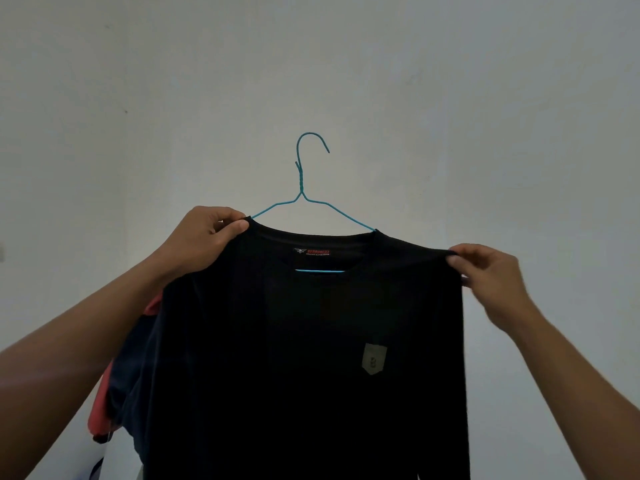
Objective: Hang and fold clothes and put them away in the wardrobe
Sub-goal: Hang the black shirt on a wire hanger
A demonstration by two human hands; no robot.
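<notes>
A black long-sleeved shirt (304,341) hangs in front of me on a blue wire hanger (302,188), held up against a plain white wall. The hanger's hook points up and to the right, free of any rail. Its lower bar shows through the neck opening, below a red label. My left hand (204,242) pinches the shirt's left shoulder beside the collar. My right hand (485,275) pinches the right shoulder seam. A small grey patch (373,358) sits on the chest.
Behind the shirt at lower left, a red garment (100,407) and a dark navy one (130,368) show partly. The white wall (450,116) fills the rest of the view. No wardrobe is in sight.
</notes>
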